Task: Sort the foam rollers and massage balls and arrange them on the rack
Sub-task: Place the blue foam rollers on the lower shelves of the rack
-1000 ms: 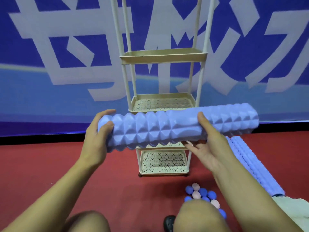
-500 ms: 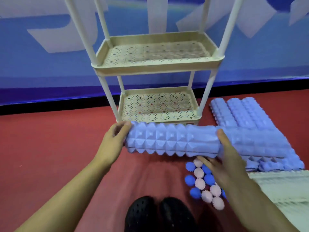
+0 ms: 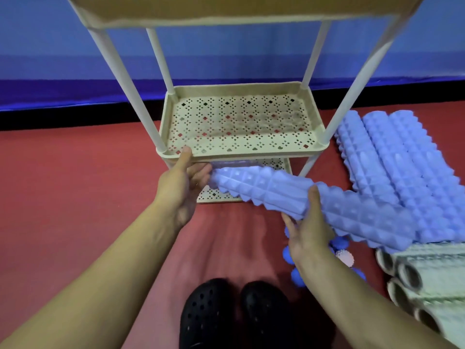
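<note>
I hold a lilac spiked foam roller (image 3: 289, 195) low in front of the cream rack (image 3: 241, 152). Its left end reaches in over the bottom shelf (image 3: 216, 195), under the perforated shelf above. My left hand (image 3: 183, 182) cups that left end, thumb up against the upper shelf's front rim. My right hand (image 3: 307, 230) grips the roller from below near its middle. Several more lilac rollers (image 3: 392, 157) lie side by side on the floor to the right. Blue and pink spiky massage balls (image 3: 339, 250) sit on the floor, mostly hidden behind my right wrist.
Pale green rollers (image 3: 425, 278) with hollow ends lie at the lower right. My two black perforated shoes (image 3: 231, 313) stand on the red floor (image 3: 75, 197). The rack's white posts (image 3: 120, 71) rise to a higher shelf (image 3: 226, 13); a blue wall banner is behind.
The view has tipped down and closer to the rack. Both hands have lowered the roller and tilted it, its left end now going in over the bottom shelf.
</note>
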